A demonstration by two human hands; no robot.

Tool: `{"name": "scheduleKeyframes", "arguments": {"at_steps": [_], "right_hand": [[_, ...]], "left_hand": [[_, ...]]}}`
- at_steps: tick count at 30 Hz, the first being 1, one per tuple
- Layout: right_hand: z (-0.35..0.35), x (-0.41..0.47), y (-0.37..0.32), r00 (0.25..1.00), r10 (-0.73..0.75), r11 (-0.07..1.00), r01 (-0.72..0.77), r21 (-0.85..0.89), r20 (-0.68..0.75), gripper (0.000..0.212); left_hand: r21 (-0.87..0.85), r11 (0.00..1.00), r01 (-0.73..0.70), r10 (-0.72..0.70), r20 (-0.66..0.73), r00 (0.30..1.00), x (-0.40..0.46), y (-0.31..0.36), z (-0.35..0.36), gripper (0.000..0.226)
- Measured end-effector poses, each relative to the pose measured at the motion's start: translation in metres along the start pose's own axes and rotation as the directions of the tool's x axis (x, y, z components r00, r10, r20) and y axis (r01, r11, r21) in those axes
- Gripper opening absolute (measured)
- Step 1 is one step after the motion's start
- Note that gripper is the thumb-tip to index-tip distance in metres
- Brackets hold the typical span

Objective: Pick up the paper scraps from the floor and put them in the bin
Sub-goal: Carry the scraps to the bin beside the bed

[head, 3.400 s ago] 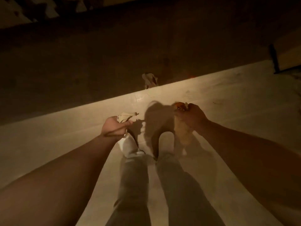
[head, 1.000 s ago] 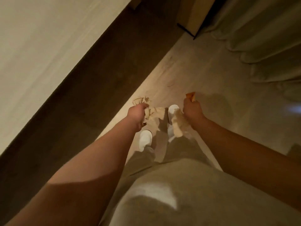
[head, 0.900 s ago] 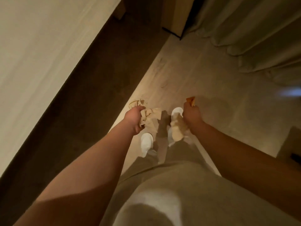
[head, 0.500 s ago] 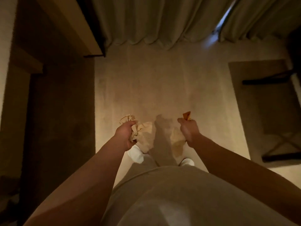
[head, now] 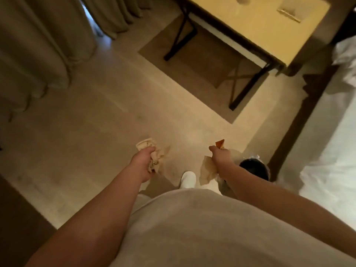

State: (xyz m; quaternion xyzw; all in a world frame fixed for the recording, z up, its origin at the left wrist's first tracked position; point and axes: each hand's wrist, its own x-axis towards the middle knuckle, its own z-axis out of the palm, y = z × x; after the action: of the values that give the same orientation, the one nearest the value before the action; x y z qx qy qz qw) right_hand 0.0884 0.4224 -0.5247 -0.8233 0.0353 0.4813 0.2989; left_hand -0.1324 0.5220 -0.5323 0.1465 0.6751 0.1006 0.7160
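Both fists are clamped on crumpled paper scraps: left hand [head: 143, 160], right hand [head: 221, 158]. The dark bin [head: 254, 168] sits on the floor just beyond the right wrist, so that hand is nearer.

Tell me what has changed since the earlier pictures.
The person has turned away from the dark rug edge toward the desk and bed. A dark bin has come into view, just beyond the right hand. The one scrap seen lying on the floor earlier is out of view. Unchanged: the left hand grips crumpled paper, and the right hand holds scraps.
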Motion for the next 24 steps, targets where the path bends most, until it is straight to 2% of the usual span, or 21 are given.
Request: {"name": "scheduleKeyframes", "arguments": {"at_steps": [5,8,12,14,17,21,24], "right_hand": [[-0.109,0.022,0.046,0.973,0.205,0.926,-0.158,0.342,-0.106,0.03],[-0.156,0.029,0.075,0.947,0.293,0.818,-0.177,0.547,-0.131,0.03],[-0.204,0.048,0.107,0.906,0.401,0.642,-0.17,0.748,-0.138,0.053],[-0.221,0.064,0.119,0.889,0.435,0.578,-0.155,0.801,-0.141,0.054],[-0.243,0.095,0.13,0.878,0.451,0.54,-0.126,0.832,-0.16,0.051],[-0.261,0.16,0.159,0.86,0.478,0.515,-0.111,0.85,-0.177,0.044],[-0.258,0.211,0.187,0.859,0.486,0.505,-0.126,0.854,-0.16,0.031]], "left_hand": [[0.326,0.945,0.005,-0.039,0.098,0.994,0.001,-0.023,0.12,0.018],[0.521,0.853,-0.003,-0.062,0.108,0.992,0.017,-0.04,0.182,0.043],[0.709,0.705,0.0,-0.143,0.142,0.98,0.039,-0.08,0.255,0.055],[0.762,0.648,0.002,-0.183,0.154,0.971,0.044,-0.099,0.288,0.05],[0.83,0.558,-0.012,-0.198,0.147,0.969,0.062,-0.127,0.331,0.035],[0.93,0.369,0.003,-0.215,0.082,0.973,0.116,-0.172,0.387,0.037],[0.97,0.243,-0.015,-0.235,0.074,0.969,0.166,-0.206,0.421,0.035]]}}
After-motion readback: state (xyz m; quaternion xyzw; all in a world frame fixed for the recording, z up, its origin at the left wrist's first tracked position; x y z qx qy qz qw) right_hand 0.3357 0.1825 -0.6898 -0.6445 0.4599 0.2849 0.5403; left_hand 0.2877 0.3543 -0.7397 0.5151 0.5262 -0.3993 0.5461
